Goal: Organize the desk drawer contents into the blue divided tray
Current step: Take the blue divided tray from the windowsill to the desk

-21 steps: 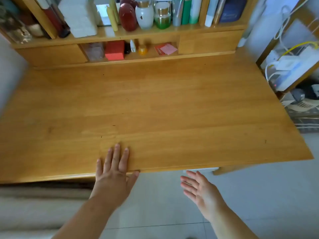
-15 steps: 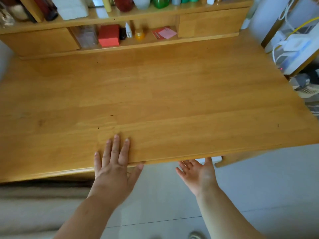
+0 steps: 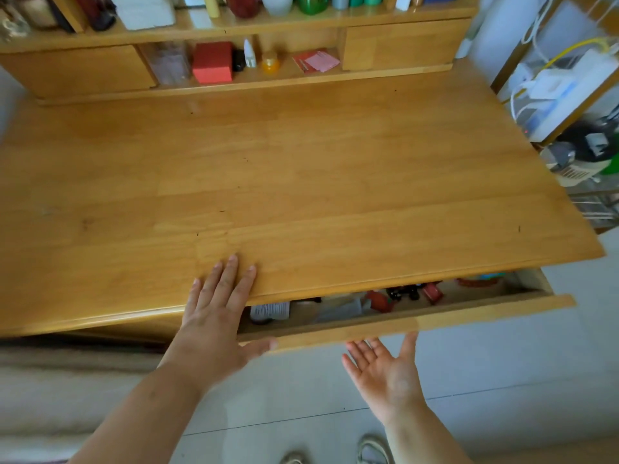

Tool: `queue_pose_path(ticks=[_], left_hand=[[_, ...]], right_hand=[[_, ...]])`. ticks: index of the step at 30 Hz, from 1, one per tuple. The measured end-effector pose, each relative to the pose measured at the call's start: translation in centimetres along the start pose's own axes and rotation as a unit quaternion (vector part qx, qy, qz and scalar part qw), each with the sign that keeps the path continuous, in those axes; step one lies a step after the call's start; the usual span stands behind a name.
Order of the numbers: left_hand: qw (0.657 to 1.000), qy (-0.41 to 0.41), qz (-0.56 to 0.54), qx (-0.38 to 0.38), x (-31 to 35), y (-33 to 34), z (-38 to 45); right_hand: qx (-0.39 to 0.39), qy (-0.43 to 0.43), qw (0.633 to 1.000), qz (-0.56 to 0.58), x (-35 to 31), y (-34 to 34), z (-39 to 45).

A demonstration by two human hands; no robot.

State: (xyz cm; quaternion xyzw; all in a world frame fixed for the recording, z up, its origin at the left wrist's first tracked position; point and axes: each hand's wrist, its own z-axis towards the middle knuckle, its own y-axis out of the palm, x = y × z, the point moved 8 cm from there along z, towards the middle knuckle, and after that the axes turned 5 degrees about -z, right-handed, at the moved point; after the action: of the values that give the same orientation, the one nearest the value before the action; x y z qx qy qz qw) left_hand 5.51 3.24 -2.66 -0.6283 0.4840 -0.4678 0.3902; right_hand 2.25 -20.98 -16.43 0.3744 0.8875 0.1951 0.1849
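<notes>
- Head view: my left hand [image 3: 214,313] lies flat, fingers spread, on the tabletop [image 3: 301,182]; right hand [image 3: 385,370], lower centre, is palm-up, relaxed, under the drawer [image 3: 402,321] front.
- Drawer partly out, contents cluttered; I see no blue tray.
- I'd pull evenly from centre, bracing left.

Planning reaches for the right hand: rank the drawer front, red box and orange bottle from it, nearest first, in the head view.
From the right hand:
1. Drawer front, just above the fingertips.
2. Orange bottle, on the far shelf.
3. Red box, further left on that shelf.
</notes>
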Motion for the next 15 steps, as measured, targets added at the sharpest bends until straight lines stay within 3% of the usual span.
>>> queue_pose_path(ticks=[4,9,15], left_hand=[[0.999,0.032,-0.039,0.003,1.4,0.2,-1.8],[0.994,0.09,-0.017,-0.064,3.5,4.1,-7.0],[0.993,0.001,-0.007,-0.119,2.3,5.9,-9.1]], right_hand=[[0.023,0.001,1.0,0.021,1.5,-2.4,-1.3],[0.055,0.02,0.998,0.016,1.7,-4.3,-2.4],[0.041,0.035,0.981,-0.189,-0.2,-4.6,-7.1]])
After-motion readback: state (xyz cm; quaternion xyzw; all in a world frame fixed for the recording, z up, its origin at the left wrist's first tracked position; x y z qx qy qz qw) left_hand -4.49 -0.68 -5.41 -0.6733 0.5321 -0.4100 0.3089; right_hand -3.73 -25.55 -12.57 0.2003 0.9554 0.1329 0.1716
